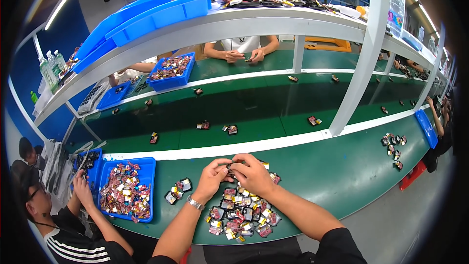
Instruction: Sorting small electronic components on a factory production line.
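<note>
My left hand [211, 180] and my right hand [253, 175] meet over the green bench top, fingers closed around one small black-cased electronic module [231, 171]. Most of that piece is hidden behind my fingers. Below my hands lies a heap of similar modules [244, 213], black-rimmed with red, white and yellow parts, spread toward the bench's near edge. Left of my watch-wearing wrist, a few more modules [178, 190] lie apart from the heap.
A blue bin [152, 186] of red-and-white parts stands at left, beside a co-worker's hands [82, 190]. A white rail [220, 148] separates my bench from a green belt [264, 112] carrying scattered modules. A shelf [244, 17] and its post [359, 63] rise ahead. More modules [393, 147] lie right.
</note>
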Demonstrator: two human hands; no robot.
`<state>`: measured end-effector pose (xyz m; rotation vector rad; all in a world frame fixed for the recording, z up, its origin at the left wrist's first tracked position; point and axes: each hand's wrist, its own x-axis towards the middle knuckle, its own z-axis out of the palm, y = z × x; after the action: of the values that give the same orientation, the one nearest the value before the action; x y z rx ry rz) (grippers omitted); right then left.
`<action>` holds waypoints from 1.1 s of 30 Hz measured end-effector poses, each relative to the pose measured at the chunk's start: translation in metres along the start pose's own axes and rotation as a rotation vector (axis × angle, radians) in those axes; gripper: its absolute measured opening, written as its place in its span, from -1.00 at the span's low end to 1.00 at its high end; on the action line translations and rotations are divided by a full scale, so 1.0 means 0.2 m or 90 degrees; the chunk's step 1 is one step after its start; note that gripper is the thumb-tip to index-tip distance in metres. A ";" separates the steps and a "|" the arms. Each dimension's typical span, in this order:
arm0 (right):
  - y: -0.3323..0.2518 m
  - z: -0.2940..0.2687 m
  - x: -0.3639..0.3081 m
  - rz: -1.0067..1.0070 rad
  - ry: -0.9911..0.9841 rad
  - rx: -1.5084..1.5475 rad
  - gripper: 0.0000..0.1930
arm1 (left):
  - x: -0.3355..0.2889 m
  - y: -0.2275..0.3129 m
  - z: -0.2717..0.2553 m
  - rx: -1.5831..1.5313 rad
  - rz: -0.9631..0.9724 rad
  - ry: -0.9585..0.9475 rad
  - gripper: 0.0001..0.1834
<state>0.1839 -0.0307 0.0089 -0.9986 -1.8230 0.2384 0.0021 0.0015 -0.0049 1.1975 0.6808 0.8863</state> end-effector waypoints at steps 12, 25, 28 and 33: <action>-0.03 0.01 0.00 -0.055 -0.015 -0.113 -0.77 | 0.00 -0.01 -0.01 0.014 -0.013 0.009 -0.71; 0.01 0.02 0.00 0.082 0.026 0.103 -0.81 | 0.02 -0.04 0.03 0.070 0.052 0.053 -0.79; 0.01 0.04 -0.01 0.123 0.010 0.093 -0.81 | 0.02 -0.05 0.04 0.124 0.070 0.084 -0.81; 0.00 0.03 0.03 0.211 -0.019 0.147 -0.83 | 0.02 -0.06 0.05 0.156 0.091 0.097 -0.79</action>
<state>0.1790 -0.0247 0.0100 -1.1309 -1.6053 0.6536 0.0156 -0.0014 -0.0144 1.4212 0.8531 1.0425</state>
